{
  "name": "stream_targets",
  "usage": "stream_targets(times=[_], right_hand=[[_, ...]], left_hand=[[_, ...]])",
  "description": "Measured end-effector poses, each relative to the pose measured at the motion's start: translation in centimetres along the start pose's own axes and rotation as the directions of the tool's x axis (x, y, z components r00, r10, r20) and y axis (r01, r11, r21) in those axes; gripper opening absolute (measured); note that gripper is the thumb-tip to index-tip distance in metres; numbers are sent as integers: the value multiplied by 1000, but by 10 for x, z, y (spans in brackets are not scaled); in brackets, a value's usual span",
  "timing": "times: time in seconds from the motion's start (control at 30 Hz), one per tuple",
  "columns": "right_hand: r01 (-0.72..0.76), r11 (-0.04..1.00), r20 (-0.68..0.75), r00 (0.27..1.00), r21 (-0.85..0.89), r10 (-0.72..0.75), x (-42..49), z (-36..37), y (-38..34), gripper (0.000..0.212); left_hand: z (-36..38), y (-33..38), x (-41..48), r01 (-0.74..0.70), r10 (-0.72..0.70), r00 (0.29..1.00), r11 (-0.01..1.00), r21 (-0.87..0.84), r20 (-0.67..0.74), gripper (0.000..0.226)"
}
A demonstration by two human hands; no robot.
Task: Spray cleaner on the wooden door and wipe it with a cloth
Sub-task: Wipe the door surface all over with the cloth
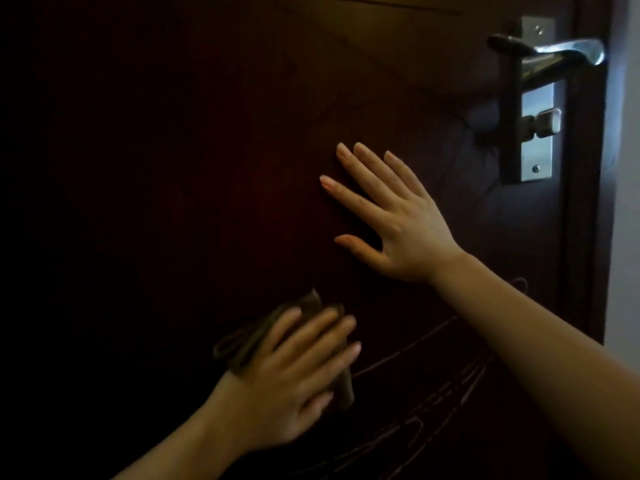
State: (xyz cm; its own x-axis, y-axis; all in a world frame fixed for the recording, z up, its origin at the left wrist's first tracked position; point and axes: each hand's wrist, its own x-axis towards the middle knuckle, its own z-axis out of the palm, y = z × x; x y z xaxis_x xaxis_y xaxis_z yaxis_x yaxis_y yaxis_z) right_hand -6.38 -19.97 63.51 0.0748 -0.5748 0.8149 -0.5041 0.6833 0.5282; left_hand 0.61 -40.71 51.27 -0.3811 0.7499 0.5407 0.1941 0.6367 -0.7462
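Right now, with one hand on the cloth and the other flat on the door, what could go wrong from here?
1. The left hand presses the cloth with straight fingers, not gripping; the bunched cloth might slip out mid-stroke.
2. The right hand lies flat on the door and may leave prints on the wood.
3. Wiping upward could knock knuckles on the lever handle.

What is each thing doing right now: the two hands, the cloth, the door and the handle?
left hand: fingers straight, pressing the cloth against the door.
right hand: open, fingers spread flat on the door.
cloth: bunched up, pinned under the left hand.
door: dark, with faint curved streaks low down; I cannot tell whether it is shut or ajar.
door handle: roughly level, nobody touching it.
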Motion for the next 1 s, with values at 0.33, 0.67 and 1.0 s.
stream_targets(times=[0.33, 0.67, 1.0], right_hand=[[-31, 999, 24, 999, 12, 31, -2, 0, -2, 57], [-538, 709, -189, 720, 455, 668, -42, -13, -101, 42], [-684, 710, -32, 716, 168, 698, -40, 58, -197, 55]], left_hand=[[-14, 0, 20, 169, -168, 986, 982, -84, 22, 60], [-51, -71, 14, 109, -104, 994, 791, -602, 45, 94], [-29, -64, -30, 316, -401, 890, 886, -340, -217, 51]])
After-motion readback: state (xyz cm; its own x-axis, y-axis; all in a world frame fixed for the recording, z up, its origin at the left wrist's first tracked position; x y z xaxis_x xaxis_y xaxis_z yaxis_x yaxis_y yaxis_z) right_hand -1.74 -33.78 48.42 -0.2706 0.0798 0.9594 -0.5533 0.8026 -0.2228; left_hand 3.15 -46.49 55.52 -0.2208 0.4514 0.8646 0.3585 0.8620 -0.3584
